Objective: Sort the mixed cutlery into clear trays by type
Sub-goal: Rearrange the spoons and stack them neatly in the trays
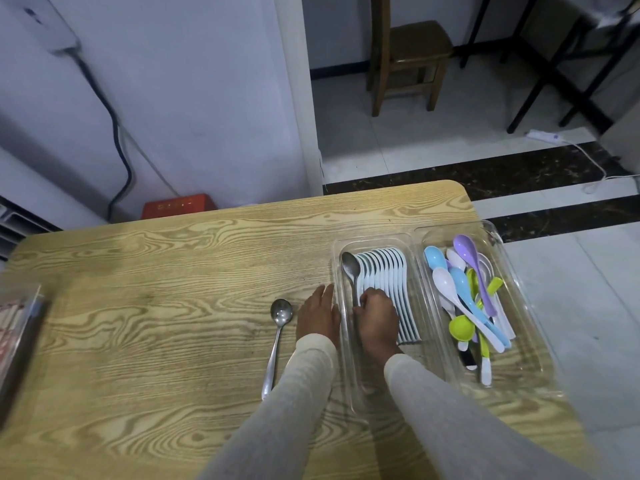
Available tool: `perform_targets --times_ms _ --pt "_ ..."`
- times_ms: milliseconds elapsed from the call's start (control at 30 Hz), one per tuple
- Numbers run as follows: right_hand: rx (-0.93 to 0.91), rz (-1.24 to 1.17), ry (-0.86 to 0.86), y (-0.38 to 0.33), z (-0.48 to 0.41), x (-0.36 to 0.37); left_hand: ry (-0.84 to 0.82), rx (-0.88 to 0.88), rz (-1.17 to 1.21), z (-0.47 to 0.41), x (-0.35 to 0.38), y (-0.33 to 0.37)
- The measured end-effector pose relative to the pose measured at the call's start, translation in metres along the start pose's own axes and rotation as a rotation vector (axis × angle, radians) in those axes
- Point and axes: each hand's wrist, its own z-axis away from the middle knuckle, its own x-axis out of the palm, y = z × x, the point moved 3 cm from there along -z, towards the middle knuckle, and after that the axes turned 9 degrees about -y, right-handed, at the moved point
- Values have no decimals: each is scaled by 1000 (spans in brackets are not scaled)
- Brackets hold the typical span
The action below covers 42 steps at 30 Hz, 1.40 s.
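Clamping right hand (377, 320) on handle of grey steel spoon (350, 266) inside clear plastic tray (370, 242), just beside nested row of white plastic spoons (384, 268). Resting left hand (318, 315) flat on wooden table (156, 271), fingers straight, beside tray wall. Risking mixing metal with plastic and knocking row askew; leaving second steel spoon (281, 311) unsorted on table.

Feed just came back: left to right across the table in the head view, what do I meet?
Clear box → loose steel spoon → left hand → steel spoon in tray → row of white spoons → coloured plastic spoons.
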Motion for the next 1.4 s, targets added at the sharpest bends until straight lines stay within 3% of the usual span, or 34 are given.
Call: perform_targets --times_ms 167,367,533,700,900,1033,1167,1400 --pt "-51 -21 49 3 6 1 20 43 -19 1 -6 -7" --pt "-161 -60 151 -28 23 -3 57 -135 -55 23 -15 -77" --pt "-359 -154 47 -76 54 32 -49 -233 -157 49 -5 -118" --pt "-55 -144 -176 -67 75 83 -127 -240 -111 58 7 -123" --pt "177 -63 -195 -58 80 98 -145 -326 -58 49 13 -129" --pt "236 -33 -241 -63 76 101 -148 -342 1 48 10 -142" --pt "303 -154 -243 -70 74 101 -113 -371 88 47 1 -155" --pt "117 -342 -188 -96 68 74 -19 -399 468 47 -21 -164"
